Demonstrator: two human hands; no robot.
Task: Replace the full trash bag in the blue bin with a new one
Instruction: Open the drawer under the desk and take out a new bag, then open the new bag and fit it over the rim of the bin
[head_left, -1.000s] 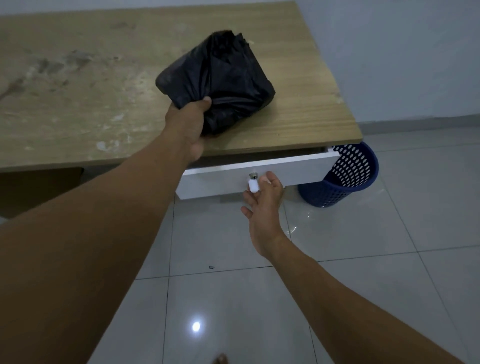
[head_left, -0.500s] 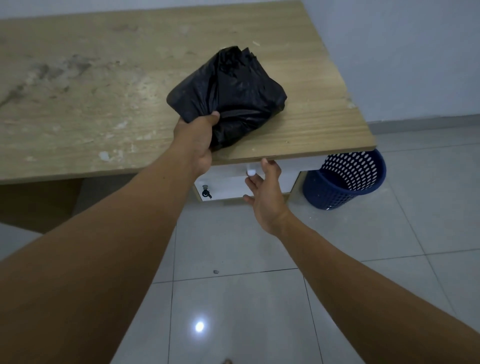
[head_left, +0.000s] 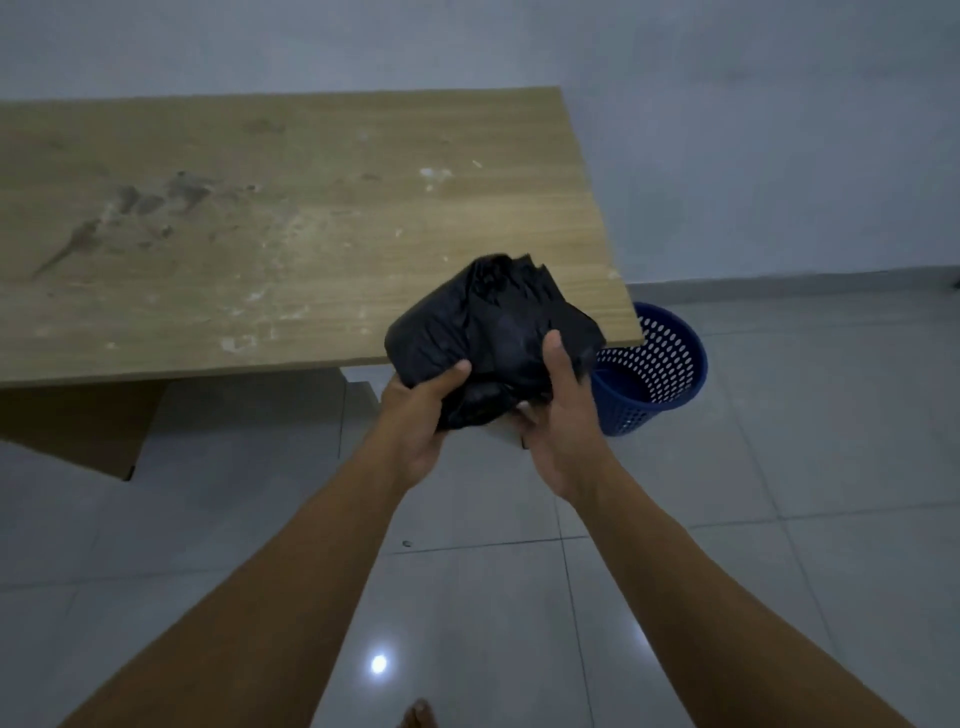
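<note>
Rising from beneath the wooden desk (head_left: 260, 234), the right hand (head_left: 558, 415) is joining the left hand (head_left: 415, 415) in gripping the crumpled black plastic bag (head_left: 493, 332), while the perforated blue bin (head_left: 670, 374) to their right is seemingly waiting unlined.

Crumpled black bag (head_left: 493, 332), blue bin (head_left: 660, 364) on floor.
Bag bunched between my left hand (head_left: 421, 415) and right hand (head_left: 563, 410); perforated bin upright, just to its right.
</note>
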